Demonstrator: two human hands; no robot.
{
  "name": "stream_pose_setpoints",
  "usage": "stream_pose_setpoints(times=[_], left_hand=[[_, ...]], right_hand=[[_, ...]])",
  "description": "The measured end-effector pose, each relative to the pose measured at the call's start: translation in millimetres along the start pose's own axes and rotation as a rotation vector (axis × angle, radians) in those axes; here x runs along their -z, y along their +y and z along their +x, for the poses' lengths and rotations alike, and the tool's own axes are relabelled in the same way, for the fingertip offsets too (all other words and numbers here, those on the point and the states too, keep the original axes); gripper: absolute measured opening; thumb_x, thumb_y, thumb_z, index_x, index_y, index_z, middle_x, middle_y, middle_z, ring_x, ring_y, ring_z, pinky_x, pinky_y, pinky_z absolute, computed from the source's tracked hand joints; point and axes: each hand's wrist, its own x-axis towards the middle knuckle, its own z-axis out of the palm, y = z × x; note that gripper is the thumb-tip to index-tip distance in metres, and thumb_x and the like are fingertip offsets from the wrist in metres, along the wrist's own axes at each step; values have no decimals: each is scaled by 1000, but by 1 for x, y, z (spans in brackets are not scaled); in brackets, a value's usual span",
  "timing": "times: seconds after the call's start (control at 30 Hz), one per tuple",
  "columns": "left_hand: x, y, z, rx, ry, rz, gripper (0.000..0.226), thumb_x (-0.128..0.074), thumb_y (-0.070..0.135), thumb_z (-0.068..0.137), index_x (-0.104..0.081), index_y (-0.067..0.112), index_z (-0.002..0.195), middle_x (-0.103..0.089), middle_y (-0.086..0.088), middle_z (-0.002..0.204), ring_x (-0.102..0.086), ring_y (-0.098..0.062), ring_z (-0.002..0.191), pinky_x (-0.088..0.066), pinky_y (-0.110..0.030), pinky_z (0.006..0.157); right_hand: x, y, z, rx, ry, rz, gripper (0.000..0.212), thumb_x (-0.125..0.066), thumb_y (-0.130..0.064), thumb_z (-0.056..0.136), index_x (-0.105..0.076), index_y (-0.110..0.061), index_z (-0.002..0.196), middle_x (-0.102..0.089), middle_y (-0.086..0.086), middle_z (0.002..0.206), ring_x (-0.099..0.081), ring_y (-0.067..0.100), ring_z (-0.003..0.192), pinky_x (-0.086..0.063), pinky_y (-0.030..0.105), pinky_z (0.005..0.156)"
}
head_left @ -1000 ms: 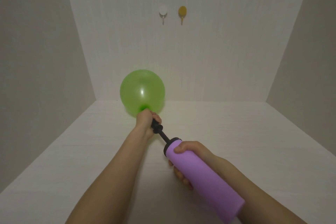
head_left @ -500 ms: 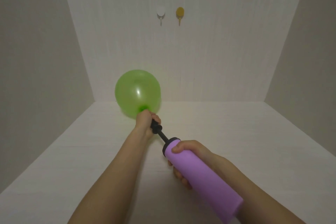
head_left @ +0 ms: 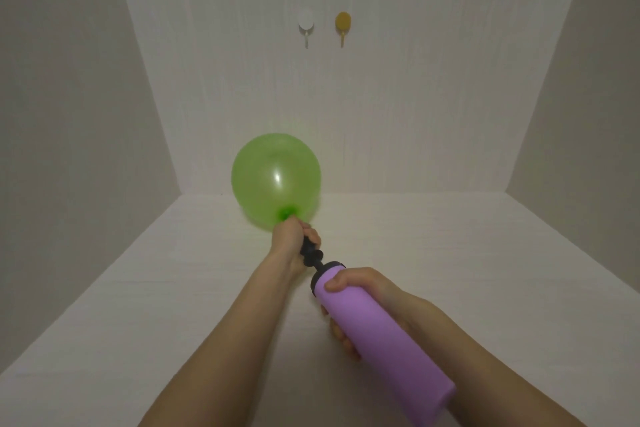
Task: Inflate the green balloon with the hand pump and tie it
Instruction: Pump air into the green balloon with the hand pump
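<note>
Fingers of the left hand [head_left: 292, 236] pinch the green balloon [head_left: 276, 180] neck onto the black nozzle [head_left: 311, 253]. The right hand [head_left: 360, 298] has a closed grip around the purple pump [head_left: 381, 333]. The round balloon floats above the tabletop [head_left: 450, 253], below 2 wall hooks [head_left: 324, 28].

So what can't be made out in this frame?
- Head view: the green balloon neck and pump nozzle tip, covered by the left hand.
- The pump rear end, cut off by the bottom edge.
- Balloon's lower edge, motion-blurred.
- The wall hooks, too small for detail.
</note>
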Motion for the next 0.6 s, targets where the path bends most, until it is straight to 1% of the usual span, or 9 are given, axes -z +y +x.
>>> stream_pose_setpoints(times=[0.1, 0.17, 0.23, 0.37, 0.47, 0.53, 0.6], left_hand=[[-3, -17, -8, -3, -9, 54, 35, -23, 8, 96, -28, 15, 62, -28, 6, 33, -28, -8, 22, -26, -8, 33], [-2, -14, -8, -1, -6, 48, 34, -23, 7, 95, -29, 15, 62, -29, 5, 33, -28, -8, 22, -26, -7, 33], [0, -1, -1, -3, 8, 32, 33, -21, 3, 92, -29, 14, 62, -30, 5, 32, -28, -7, 21, -27, -6, 34], [9, 20, 13, -19, 37, -8, 32, -17, -1, 88, -29, 14, 62, -31, 5, 30, -29, -7, 20, -28, -6, 32], [8, 4, 2, -3, 19, -8, 34, -20, 3, 93, -29, 14, 62, -30, 5, 30, -29, -7, 21, -27, -6, 33], [4, -13, -7, -10, 20, 37, 36, -23, 8, 97, -29, 13, 62, -30, 5, 32, -29, -7, 22, -27, -8, 34], [-3, -19, -10, -32, 17, 89, 36, -23, 8, 97, -29, 14, 62, -29, 4, 35, -28, -8, 23, -27, -9, 35]], right_hand=[[-5, -7, 7, 12, 37, 20, 33, -59, -33, 76, -54, -1, 73, -57, 14, 51, -56, 24, 41, -45, 20, 45], [-6, -8, 9, 26, 37, 28, 33, -60, -33, 77, -54, -1, 74, -58, 14, 52, -56, 25, 42, -45, 20, 45], [-5, -5, 5, 25, 28, 36, 34, -61, -34, 75, -55, -1, 77, -59, 13, 53, -57, 24, 43, -45, 20, 45], [0, 2, -5, -6, -31, -9, 37, -64, -38, 65, -59, -4, 78, -60, 11, 56, -57, 23, 45, -47, 21, 46], [0, 1, -2, -17, -5, -37, 36, -64, -36, 69, -58, -1, 77, -61, 12, 55, -58, 24, 44, -47, 21, 46], [-4, -3, 3, -24, 6, -38, 36, -64, -34, 67, -57, 0, 76, -60, 14, 53, -58, 25, 44, -47, 21, 47], [-4, -7, 7, 2, 30, -10, 35, -64, -32, 67, -56, 1, 75, -59, 15, 51, -57, 25, 43, -46, 21, 46]])
